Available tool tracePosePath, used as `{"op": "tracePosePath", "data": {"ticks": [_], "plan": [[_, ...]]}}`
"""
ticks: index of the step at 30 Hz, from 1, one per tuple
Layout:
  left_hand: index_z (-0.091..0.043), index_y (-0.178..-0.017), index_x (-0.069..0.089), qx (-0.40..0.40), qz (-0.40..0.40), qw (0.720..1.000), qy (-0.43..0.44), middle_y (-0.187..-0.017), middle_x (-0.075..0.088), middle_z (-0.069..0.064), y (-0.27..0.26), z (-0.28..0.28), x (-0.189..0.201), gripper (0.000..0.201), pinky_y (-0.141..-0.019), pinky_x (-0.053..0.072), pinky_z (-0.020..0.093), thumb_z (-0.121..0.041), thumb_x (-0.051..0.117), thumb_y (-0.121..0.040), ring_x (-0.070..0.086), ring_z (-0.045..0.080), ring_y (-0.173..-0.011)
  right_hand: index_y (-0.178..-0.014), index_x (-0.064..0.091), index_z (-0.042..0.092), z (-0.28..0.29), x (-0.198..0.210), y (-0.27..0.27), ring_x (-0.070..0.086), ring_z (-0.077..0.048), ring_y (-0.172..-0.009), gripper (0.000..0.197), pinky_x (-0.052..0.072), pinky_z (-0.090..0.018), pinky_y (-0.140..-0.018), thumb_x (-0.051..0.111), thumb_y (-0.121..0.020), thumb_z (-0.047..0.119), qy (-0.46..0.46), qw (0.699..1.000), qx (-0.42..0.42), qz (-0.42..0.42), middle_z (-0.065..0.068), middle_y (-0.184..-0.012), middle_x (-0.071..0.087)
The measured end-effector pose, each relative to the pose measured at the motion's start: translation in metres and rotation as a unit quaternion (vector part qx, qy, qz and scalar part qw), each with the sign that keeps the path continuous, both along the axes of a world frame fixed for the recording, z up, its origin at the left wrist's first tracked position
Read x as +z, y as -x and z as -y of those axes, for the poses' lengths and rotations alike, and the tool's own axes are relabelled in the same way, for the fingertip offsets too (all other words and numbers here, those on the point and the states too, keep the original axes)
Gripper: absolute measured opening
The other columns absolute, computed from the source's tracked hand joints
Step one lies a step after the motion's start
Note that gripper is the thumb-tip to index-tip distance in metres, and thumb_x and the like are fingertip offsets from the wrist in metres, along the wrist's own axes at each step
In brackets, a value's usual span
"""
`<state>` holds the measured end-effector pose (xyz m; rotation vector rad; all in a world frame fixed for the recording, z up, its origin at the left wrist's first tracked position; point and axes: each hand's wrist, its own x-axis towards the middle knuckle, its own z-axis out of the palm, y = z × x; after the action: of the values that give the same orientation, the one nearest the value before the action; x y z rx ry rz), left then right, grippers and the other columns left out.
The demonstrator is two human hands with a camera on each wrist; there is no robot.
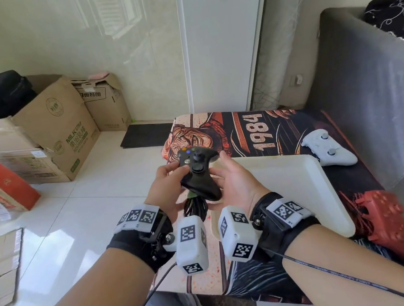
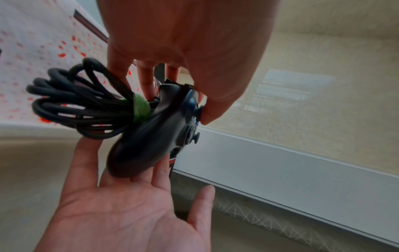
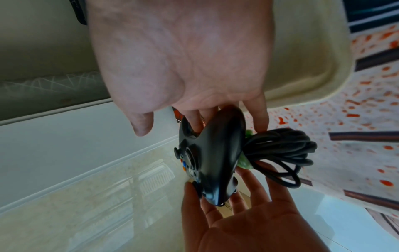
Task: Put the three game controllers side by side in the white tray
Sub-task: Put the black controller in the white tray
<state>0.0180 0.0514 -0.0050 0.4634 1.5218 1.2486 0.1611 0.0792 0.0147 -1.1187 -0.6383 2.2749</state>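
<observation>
Both my hands hold a black wired controller in the air, just left of the white tray. My left hand pinches it, thumb on the face by a stick, fingers behind. Fairly straight fingers of my right hand support the lower grip, thumb apart. Its cable bundle, bound with green tape, hangs below. A white controller lies beyond the tray. A red controller lies to the tray's right.
The tray sits on a printed mat over a low table. A grey upholstered piece borders the right side. Cardboard boxes and a red carton stand on the tiled floor at left, a black doormat farther back.
</observation>
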Motion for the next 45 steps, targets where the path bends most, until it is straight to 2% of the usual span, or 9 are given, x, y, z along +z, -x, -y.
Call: {"op": "tracePosePath", "data": {"ticks": [6,11,18,23,29,33,36,39,45], "plan": [[-0.024,-0.116,0.05,-0.017,0.024,0.999,-0.024,-0.095,0.06,0.003,-0.042,-0.014,-0.005,0.026,-0.069,0.049,0.034,-0.019,0.057,-0.092,0.058,0.018,-0.085,-0.126,0.054,0.013,-0.015,-0.003,-0.04,0.063,-0.028,-0.089,0.062,0.049,-0.036,-0.065,0.032,-0.093,0.061,-0.007,0.999,-0.033,0.014,-0.011,-0.108,0.063],[-0.022,-0.117,0.049,-0.034,0.022,0.999,-0.013,-0.101,0.062,0.005,-0.07,-0.025,-0.017,0.027,-0.066,0.047,0.032,-0.018,0.058,-0.092,0.06,0.017,-0.086,-0.125,0.053,0.011,-0.027,-0.015,-0.063,0.063,-0.029,-0.091,0.061,0.049,-0.037,-0.068,0.033,-0.094,0.06,-0.005,0.998,-0.054,0.036,-0.014,-0.106,0.064],[-0.028,-0.104,0.05,-0.052,-0.045,0.997,0.032,-0.124,0.062,0.014,-0.07,-0.029,-0.041,0.022,-0.088,0.053,0.042,-0.026,0.063,-0.085,0.064,0.027,-0.103,-0.106,0.06,0.01,-0.034,-0.043,-0.063,0.064,-0.03,-0.096,0.059,0.051,-0.041,-0.08,0.035,-0.092,0.061,0.018,0.997,-0.051,0.047,-0.014,-0.104,0.067],[-0.023,-0.12,0.053,-0.085,-0.139,0.985,0.054,-0.113,0.065,0.004,-0.067,-0.031,-0.047,0.038,-0.084,0.055,0.042,-0.036,0.064,-0.085,0.063,0.021,-0.081,-0.116,0.063,0.014,-0.034,-0.056,-0.062,0.062,-0.032,-0.109,0.062,0.052,-0.042,-0.084,0.034,-0.091,0.064,0.028,0.997,-0.043,0.056,-0.014,-0.112,0.068],[-0.022,-0.111,0.058,-0.109,-0.185,0.974,0.078,-0.101,0.066,0.005,-0.064,-0.032,-0.045,0.038,-0.074,0.043,0.033,-0.042,0.067,-0.079,0.055,0.017,-0.076,-0.127,0.057,0.014,-0.037,-0.061,-0.066,0.063,-0.028,-0.101,0.066,0.052,-0.038,-0.077,0.029,-0.093,0.063,0.029,0.995,-0.055,0.083,-0.012,-0.109,0.067],[-0.013,-0.117,0.058,-0.078,-0.186,0.977,0.071,-0.101,0.061,0.005,-0.065,-0.031,-0.042,0.039,-0.076,0.038,0.029,-0.035,0.064,-0.086,0.049,0.01,-0.071,-0.143,0.041,0.011,-0.035,-0.054,-0.071,0.059,-0.028,-0.109,0.073,0.05,-0.039,-0.072,0.032,-0.092,0.063,0.036,0.991,-0.077,0.1,-0.013,-0.132,0.055],[-0.011,-0.12,0.056,-0.064,-0.201,0.976,0.049,-0.11,0.058,0.006,-0.069,-0.029,-0.03,0.036,-0.069,0.038,0.027,-0.03,0.061,-0.089,0.048,0.004,-0.073,-0.145,0.039,0.013,-0.038,-0.048,-0.08,0.045,-0.025,-0.129,0.077,0.042,-0.04,-0.089,0.032,-0.091,0.066,0.021,0.987,-0.097,0.125,-0.009,-0.151,0.04],[-0.011,-0.114,0.057,-0.062,-0.214,0.975,0.021,-0.092,0.058,-0.001,-0.075,-0.031,-0.014,0.028,-0.058,0.035,0.022,-0.027,0.058,-0.091,0.048,0.004,-0.072,-0.145,0.04,0.017,-0.039,-0.041,-0.093,0.036,-0.025,-0.14,0.078,0.025,-0.046,-0.11,0.026,-0.09,0.069,-0.012,0.985,-0.095,0.144,-0.007,-0.153,0.038],[-0.025,-0.096,0.06,-0.092,-0.158,0.983,-0.008,-0.084,0.054,-0.001,-0.111,-0.037,0.016,0.009,-0.062,0.039,0.028,-0.032,0.057,-0.091,0.047,0.012,-0.069,-0.141,0.045,0.018,-0.039,-0.019,-0.142,0.045,-0.025,-0.131,0.076,0.026,-0.047,-0.11,0.018,-0.091,0.069,-0.053,0.984,-0.124,0.118,-0.005,-0.144,0.05]]}}
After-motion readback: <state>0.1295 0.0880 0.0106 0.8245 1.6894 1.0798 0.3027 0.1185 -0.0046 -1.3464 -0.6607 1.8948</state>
